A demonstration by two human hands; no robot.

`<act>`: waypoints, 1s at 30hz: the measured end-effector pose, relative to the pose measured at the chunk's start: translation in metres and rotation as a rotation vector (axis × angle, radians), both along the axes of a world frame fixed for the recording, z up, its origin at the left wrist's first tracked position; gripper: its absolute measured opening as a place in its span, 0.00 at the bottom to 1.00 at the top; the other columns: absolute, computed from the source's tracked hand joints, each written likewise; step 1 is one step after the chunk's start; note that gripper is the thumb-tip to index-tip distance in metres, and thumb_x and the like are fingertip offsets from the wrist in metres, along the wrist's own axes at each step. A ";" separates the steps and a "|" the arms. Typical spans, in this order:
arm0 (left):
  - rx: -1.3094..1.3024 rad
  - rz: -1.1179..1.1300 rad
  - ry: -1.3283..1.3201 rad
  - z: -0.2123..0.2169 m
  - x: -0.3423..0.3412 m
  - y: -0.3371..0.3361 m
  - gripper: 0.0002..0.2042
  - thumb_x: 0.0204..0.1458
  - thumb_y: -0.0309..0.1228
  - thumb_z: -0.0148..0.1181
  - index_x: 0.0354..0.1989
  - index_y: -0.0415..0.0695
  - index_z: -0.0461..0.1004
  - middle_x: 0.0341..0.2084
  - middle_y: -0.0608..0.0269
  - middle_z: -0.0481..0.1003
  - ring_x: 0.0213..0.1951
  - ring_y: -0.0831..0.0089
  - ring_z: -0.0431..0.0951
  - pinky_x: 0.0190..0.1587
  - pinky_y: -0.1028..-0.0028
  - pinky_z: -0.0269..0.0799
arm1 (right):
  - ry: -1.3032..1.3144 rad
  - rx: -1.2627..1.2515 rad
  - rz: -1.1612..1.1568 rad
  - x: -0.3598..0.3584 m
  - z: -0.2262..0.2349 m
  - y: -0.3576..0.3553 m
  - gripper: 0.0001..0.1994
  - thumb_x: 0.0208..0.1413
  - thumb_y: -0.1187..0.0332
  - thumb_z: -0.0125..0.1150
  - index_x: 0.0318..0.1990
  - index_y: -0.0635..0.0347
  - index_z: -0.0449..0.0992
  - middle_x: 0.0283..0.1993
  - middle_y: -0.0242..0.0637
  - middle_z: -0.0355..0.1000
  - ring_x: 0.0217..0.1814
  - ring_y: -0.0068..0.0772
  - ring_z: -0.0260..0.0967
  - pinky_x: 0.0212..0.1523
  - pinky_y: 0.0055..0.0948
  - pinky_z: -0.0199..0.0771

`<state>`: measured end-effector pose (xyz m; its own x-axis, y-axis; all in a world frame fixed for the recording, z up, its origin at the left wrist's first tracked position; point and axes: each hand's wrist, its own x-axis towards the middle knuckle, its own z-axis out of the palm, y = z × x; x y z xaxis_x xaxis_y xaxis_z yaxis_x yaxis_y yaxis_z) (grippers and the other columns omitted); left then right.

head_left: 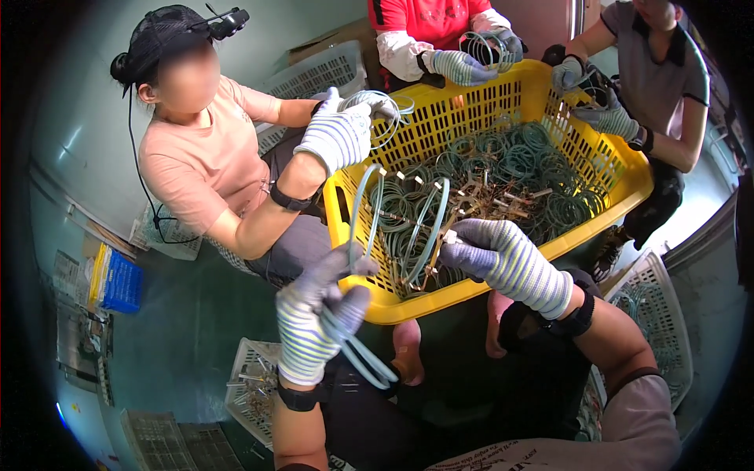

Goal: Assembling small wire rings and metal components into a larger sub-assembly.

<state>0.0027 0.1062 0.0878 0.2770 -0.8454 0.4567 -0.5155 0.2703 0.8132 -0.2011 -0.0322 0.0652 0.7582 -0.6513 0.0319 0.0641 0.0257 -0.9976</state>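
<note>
Some looped pale tube [356, 210] is gripped in the gloved left hand [312, 318], by the near left corner of a yellow basket [471, 292], while the gloved right hand [514, 265] pinches a small white piece [450, 237] above the basket; coiled green tubes [525, 159] lie piled inside, and three co-workers [192, 157] are around it

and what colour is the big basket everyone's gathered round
Yellow; the big basket shows best in the head view.

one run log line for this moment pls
left hand: gripping pale tubing loops | right hand: pinching small white piece | yellow basket: before both hands, holds coiled tubing | co-worker: left of basket
</note>
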 end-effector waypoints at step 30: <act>-0.084 0.079 -0.608 -0.008 -0.013 -0.015 0.11 0.50 0.23 0.56 0.44 0.41 0.75 0.34 0.55 0.79 0.33 0.61 0.80 0.36 0.69 0.74 | -0.072 0.569 0.174 0.003 0.003 0.013 0.14 0.58 0.52 0.55 0.35 0.52 0.69 0.19 0.21 0.58 0.15 0.13 0.47 0.16 0.16 0.45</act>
